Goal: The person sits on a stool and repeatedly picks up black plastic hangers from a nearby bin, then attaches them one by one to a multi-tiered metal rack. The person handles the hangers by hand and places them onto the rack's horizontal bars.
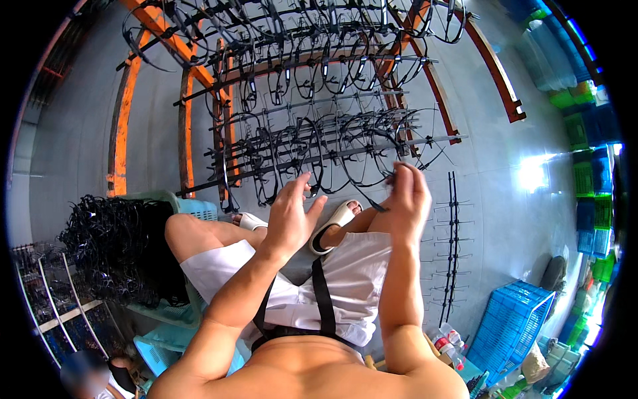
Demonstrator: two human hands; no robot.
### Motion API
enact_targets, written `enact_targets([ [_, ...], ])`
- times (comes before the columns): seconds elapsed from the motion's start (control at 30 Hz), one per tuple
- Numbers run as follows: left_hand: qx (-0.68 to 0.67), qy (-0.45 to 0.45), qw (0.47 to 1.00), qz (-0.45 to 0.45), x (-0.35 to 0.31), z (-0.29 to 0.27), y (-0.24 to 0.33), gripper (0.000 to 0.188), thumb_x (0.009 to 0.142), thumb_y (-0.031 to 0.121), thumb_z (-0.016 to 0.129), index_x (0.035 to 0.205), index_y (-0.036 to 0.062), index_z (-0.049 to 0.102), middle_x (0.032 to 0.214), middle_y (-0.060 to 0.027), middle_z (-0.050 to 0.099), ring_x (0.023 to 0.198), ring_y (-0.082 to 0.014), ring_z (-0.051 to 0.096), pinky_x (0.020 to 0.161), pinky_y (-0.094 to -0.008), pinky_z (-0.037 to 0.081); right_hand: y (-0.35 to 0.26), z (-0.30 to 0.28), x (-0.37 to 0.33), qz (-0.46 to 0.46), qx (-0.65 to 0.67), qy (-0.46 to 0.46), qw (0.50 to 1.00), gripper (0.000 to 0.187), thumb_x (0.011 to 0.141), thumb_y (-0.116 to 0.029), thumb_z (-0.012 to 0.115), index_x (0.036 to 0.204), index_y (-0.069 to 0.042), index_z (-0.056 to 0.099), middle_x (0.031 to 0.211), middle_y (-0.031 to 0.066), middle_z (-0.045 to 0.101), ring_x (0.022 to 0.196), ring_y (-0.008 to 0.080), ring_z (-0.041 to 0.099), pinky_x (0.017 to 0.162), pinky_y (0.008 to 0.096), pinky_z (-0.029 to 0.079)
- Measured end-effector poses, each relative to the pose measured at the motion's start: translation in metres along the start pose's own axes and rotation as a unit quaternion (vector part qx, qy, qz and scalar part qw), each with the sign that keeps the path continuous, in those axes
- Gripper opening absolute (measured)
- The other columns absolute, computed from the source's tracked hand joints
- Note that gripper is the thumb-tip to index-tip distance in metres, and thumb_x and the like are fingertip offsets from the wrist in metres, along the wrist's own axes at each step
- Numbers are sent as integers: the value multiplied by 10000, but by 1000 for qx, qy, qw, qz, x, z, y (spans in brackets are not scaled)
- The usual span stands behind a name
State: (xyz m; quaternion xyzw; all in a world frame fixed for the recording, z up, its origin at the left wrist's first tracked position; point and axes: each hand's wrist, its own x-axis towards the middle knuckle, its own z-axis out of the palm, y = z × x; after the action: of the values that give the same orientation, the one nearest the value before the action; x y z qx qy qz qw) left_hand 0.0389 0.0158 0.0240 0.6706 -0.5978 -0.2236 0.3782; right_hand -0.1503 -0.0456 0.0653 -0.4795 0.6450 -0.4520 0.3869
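At the lower right, near the person's right elbow, clear plastic bottles (pixel 453 349) show patches of red, any lettering on them too small to read. Just beyond stands a blue plastic crate (pixel 522 319) with latticed walls. The floor (pixel 488 199) is smooth and grey, with a bright glare toward the right, where green and blue crates (pixel 601 223) line the edge of the room. A black double bar (pixel 452 246) with thin cross-pins lies on the floor to the person's right. At the left, a pale teal basket (pixel 197 209) holds a heap of glossy black strips (pixel 119 246); another person (pixel 119 376) is partly visible in the lower left corner.

Ahead, an orange rack (pixel 119 126) carries rows of bars hung with black curved parts (pixel 321 159). The lowest rows are just in front of both hands. The left hand (pixel 289 216) is raised with thumb and fingers apart, seemingly holding nothing. The right hand (pixel 409 203) is blurred, its fingers bent beside a dark piece; whether it grips that piece cannot be told.
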Motion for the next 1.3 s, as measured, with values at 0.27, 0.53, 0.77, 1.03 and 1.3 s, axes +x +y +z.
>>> enact_targets([
  [0.27, 38, 29, 999, 7, 3, 10, -1, 241, 789, 103, 742, 972, -5, 629, 847, -115, 662, 650, -193, 632, 600, -306, 521, 57, 85, 54, 93, 245, -130, 956, 239, 986, -227, 512, 1079, -25, 598, 764, -13, 575, 567, 19, 392, 490, 187, 324],
  [0.53, 20, 23, 999, -32, 4, 12, -1, 242, 789, 122, 736, 966, -1, 627, 867, -130, 668, 684, -233, 632, 630, -332, 525, 52, 82, 56, 129, 373, -192, 899, 256, 998, -218, 494, 1145, -27, 581, 799, -2, 577, 497, 5, 333, 434, 171, 266],
  [0.77, 4, 17, 999, -45, 5, 12, -5, 257, 795, 137, 736, 982, -3, 629, 866, -124, 671, 684, -214, 634, 636, -325, 526, 62, 80, 54, 111, 420, -208, 876, 257, 996, -185, 490, 1167, -10, 567, 822, 10, 580, 515, 11, 339, 437, 172, 264],
  [1.03, -49, 54, 993, -93, 12, 13, 0, 261, 817, 128, 738, 1012, -15, 639, 834, -98, 695, 679, -121, 636, 648, -249, 522, 92, 62, 13, 42, 359, -197, 911, 260, 980, -138, 504, 1203, -10, 541, 925, 5, 578, 795, 75, 515, 753, 231, 448],
  [1.3, -79, 49, 989, -113, 13, 18, 5, 270, 819, 142, 738, 1009, -23, 639, 838, -95, 693, 714, -134, 648, 679, -262, 529, 98, 54, -10, 62, 422, -167, 889, 343, 899, -66, 627, 1229, -11, 553, 988, -2, 594, 818, 71, 518, 748, 209, 428],
])
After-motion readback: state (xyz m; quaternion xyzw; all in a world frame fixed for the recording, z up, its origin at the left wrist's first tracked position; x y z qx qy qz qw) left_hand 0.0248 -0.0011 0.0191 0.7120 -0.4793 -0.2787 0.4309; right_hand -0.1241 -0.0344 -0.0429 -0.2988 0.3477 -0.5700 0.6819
